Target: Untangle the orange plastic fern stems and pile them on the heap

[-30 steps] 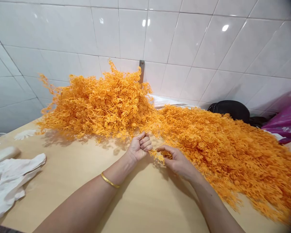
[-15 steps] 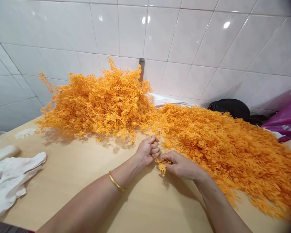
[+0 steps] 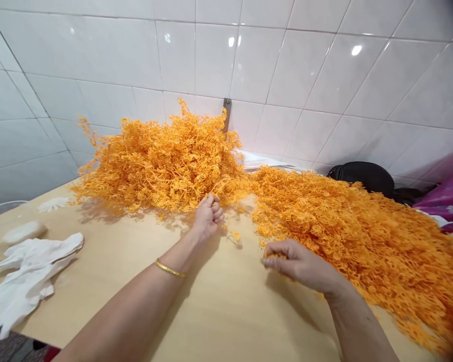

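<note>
My left hand (image 3: 207,217), with a gold bangle (image 3: 169,269) on the wrist, is closed around an orange plastic sprig (image 3: 234,235). The sprig's end hangs out below the fist and a stem rises above it. This fist is at the front edge of a tall, tangled heap of orange sprigs (image 3: 169,161). To the right and nearer me, my right hand (image 3: 300,264) has its fingers curled round small orange plastic pieces (image 3: 281,255), mostly hidden in the grip. It is beside a wide, lower pile of orange plastic pieces (image 3: 355,236).
White gloves (image 3: 33,266) and a pale rounded object (image 3: 24,231) lie on the table (image 3: 136,281) at left. A black case (image 3: 362,176) and a purple bag (image 3: 445,193) stand at back right. A metal bracket (image 3: 227,114) is on the tiled wall (image 3: 211,55).
My hands have moved apart: the left went up and left toward the tall heap with the sprig, the right went right with orange pieces in its fingers. The camera view shifted slightly.
</note>
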Demonstrator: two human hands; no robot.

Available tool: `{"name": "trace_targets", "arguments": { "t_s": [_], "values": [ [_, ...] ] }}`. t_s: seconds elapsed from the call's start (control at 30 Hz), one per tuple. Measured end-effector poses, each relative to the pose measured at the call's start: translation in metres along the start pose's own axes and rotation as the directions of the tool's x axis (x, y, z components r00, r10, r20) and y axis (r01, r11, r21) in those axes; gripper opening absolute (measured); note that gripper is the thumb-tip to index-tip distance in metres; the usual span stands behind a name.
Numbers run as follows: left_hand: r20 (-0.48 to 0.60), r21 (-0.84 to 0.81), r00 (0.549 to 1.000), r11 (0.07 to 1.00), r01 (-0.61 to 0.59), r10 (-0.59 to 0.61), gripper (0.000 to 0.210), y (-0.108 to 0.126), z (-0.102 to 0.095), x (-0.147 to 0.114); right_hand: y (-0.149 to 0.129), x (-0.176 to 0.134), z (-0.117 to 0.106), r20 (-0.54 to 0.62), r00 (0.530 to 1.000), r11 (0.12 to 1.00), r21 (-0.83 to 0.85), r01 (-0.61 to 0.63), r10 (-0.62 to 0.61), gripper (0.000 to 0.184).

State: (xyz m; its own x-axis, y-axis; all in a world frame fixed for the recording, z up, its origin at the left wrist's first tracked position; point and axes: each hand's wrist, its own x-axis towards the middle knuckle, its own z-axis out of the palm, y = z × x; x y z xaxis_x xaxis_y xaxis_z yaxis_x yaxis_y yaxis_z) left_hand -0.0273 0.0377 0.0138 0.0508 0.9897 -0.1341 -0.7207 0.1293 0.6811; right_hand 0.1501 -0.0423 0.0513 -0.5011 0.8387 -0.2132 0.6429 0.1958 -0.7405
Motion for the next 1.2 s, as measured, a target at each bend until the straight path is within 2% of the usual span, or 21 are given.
{"name": "trace_targets", "arguments": {
  "t_s": [0.07,0.13,0.2,0.33,0.4,0.53,0.6,0.7,0.77,0.9,1.03,1.07,1.17,1.2],
  "values": [
    [0.029,0.016,1.0,1.0,0.003,-0.003,0.025,0.0,-0.002,0.001,0.01,0.005,-0.001,-0.282,0.959,0.985,-0.15,-0.089,0.043,0.019],
    [0.06,0.03,0.998,0.999,0.03,-0.032,0.026,-0.006,-0.001,0.001,0.017,0.01,0.0,-0.429,0.902,0.952,-0.255,-0.172,0.048,0.016],
    [0.069,0.022,0.996,0.998,0.055,-0.056,0.026,-0.013,0.0,0.0,0.02,0.014,0.003,-0.437,0.898,0.942,-0.277,-0.187,0.05,0.022],
    [0.052,-0.032,0.992,0.993,0.115,-0.113,0.026,-0.018,0.002,-0.002,0.014,0.019,0.017,-0.336,0.939,0.969,-0.203,-0.141,0.067,0.036],
    [0.07,-0.049,0.988,0.989,0.142,-0.138,0.026,-0.018,0.002,-0.003,0.01,0.023,0.026,-0.348,0.937,0.967,-0.228,-0.111,0.026,0.039],
    [0.065,0.019,0.988,0.99,0.142,-0.143,0.027,-0.02,0.003,-0.005,0.005,0.029,0.039,-0.414,0.908,0.905,-0.408,-0.122,-0.064,0.015],
    [0.048,0.081,0.992,0.99,0.113,-0.117,0.027,-0.023,0.003,-0.005,0.002,0.028,0.041,-0.376,0.924,0.886,-0.449,-0.115,-0.07,0.019],
    [0.043,0.156,0.994,0.984,0.09,-0.098,0.026,-0.029,0.004,-0.006,-0.003,0.023,0.038,-0.22,0.973,0.898,-0.437,-0.041,-0.063,0.024],
    [0.048,0.183,0.994,0.98,0.085,-0.095,0.027,-0.033,0.005,-0.007,-0.005,0.02,0.034,-0.143,0.989,0.911,-0.412,-0.014,-0.049,0.027],
    [0.069,0.209,0.995,0.976,0.057,-0.073,0.028,-0.038,0.011,-0.013,-0.004,0.017,0.027,-0.089,0.995,0.931,-0.365,0.0,-0.035,0.03],
    [0.053,0.246,0.997,0.968,0.041,-0.056,0.028,-0.038,0.013,-0.013,-0.012,0.01,0.022,-0.089,0.996,0.944,-0.331,-0.007,-0.024,0.031],
    [0.033,0.259,0.999,0.966,0.029,-0.039,0.027,-0.036,0.012,-0.01,-0.015,0.007,0.021,-0.064,0.998,0.951,-0.309,0.006,-0.027,0.031],
    [-0.09,0.243,0.995,0.97,-0.028,0.052,0.027,-0.026,0.005,-0.003,-0.026,-0.005,0.015,0.127,0.99,0.988,-0.132,0.085,-0.069,0.026],
    [-0.124,0.221,0.989,0.974,-0.048,0.077,0.027,-0.023,0.003,-0.002,-0.026,-0.008,0.012,0.139,0.986,0.992,-0.07,0.106,-0.095,0.025]
  ]
}}
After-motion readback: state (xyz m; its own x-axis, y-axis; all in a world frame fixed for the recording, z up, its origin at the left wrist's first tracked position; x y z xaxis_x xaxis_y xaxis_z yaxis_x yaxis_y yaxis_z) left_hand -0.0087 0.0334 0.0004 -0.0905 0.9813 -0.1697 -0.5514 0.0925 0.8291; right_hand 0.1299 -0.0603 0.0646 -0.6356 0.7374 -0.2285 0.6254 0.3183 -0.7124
